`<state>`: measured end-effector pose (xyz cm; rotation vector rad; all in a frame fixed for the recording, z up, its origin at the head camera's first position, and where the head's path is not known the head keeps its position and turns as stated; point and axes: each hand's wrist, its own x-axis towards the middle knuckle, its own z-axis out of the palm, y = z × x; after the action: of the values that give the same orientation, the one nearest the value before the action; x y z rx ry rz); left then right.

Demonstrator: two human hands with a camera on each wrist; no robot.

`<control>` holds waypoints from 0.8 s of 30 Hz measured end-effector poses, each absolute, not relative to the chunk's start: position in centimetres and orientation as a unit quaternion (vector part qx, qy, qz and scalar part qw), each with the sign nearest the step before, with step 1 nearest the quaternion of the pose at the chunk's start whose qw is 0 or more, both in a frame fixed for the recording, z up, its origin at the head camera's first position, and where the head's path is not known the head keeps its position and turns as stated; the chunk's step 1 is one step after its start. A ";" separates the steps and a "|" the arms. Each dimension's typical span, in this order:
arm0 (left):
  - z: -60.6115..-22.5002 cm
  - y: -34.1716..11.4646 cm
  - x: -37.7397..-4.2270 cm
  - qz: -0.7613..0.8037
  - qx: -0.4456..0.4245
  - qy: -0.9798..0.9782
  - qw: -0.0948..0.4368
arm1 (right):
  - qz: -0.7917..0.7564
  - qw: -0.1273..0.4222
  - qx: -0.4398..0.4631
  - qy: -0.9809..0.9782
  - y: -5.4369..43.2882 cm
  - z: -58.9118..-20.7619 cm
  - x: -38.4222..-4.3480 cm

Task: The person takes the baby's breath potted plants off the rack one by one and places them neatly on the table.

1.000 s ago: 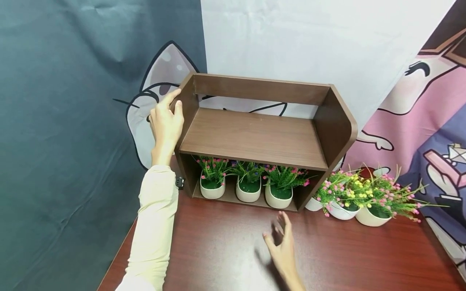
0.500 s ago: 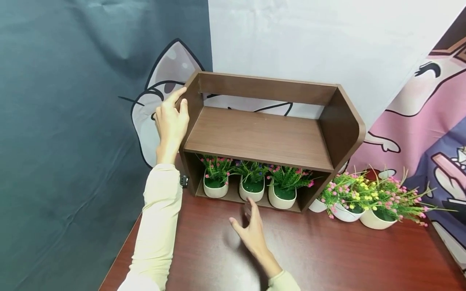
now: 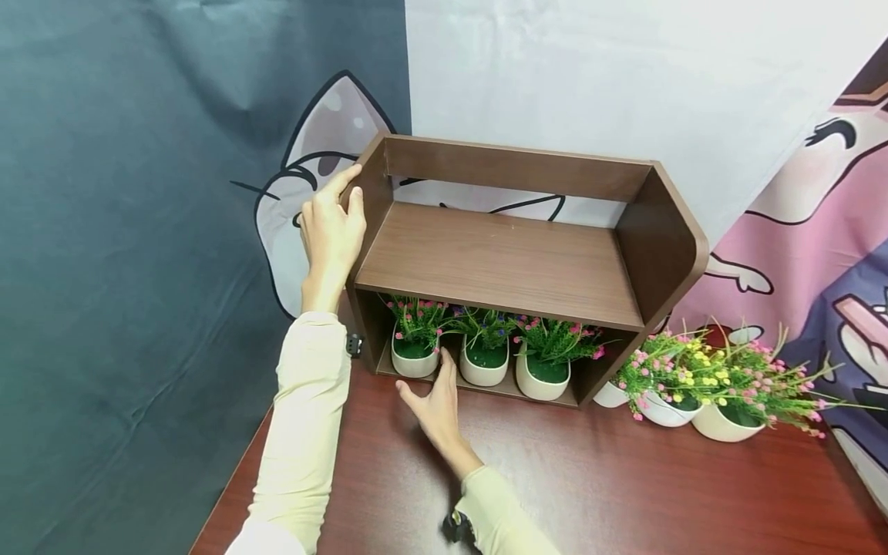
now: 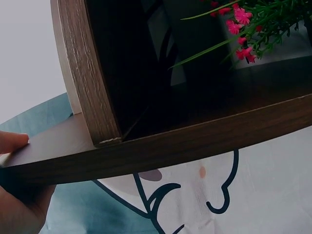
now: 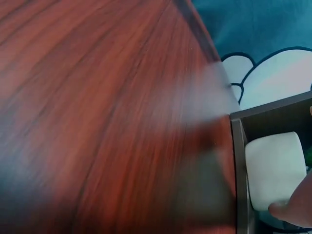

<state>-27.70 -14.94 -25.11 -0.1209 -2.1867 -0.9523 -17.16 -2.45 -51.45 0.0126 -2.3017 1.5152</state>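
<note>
My left hand (image 3: 333,231) grips the left side panel of a brown wooden two-tier shelf (image 3: 499,250). In the left wrist view the thumb and fingers (image 4: 13,142) lie on opposite faces of the panel. My right hand (image 3: 437,405) is in front of the lower tier, thumb and fingers spread. Its raised fingertip is at the right side of the leftmost white flowerpot (image 3: 415,365), which holds pink artificial flowers. In the right wrist view a finger (image 5: 295,209) overlaps the edge of that pot (image 5: 273,168). To its right on the lower tier are a middle pot (image 3: 484,375) and a right pot (image 3: 541,386).
Several more white pots (image 3: 724,424) with pink and yellow flowers stand right of the shelf on the reddish-brown table (image 3: 624,478). The upper tier's board has a back rail (image 3: 513,163). Printed cloth (image 3: 527,69) hangs close behind.
My right hand has moved left along the front of the shelf, from near the right pot to the leftmost pot. The left hand keeps its grip; the whole view has shifted slightly.
</note>
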 end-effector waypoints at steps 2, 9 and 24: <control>-25.1 -15.0 -27.7 -0.370 -0.048 -0.851 0.368 | 0.547 0.199 -0.015 -0.813 -3.1 -51.5 -17.9; -25.0 -15.0 -27.5 -0.365 -0.057 -0.852 0.371 | 0.562 0.176 -0.098 -0.802 -4.3 -51.4 -19.9; -25.1 -15.0 -27.6 -0.362 -0.061 -0.851 0.376 | 0.492 0.199 -0.103 -0.841 -4.9 -51.7 -21.3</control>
<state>-27.64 -14.99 -25.07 -0.1548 -2.1762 -0.9252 -21.33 -4.93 -51.66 -0.2873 -2.3525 1.3751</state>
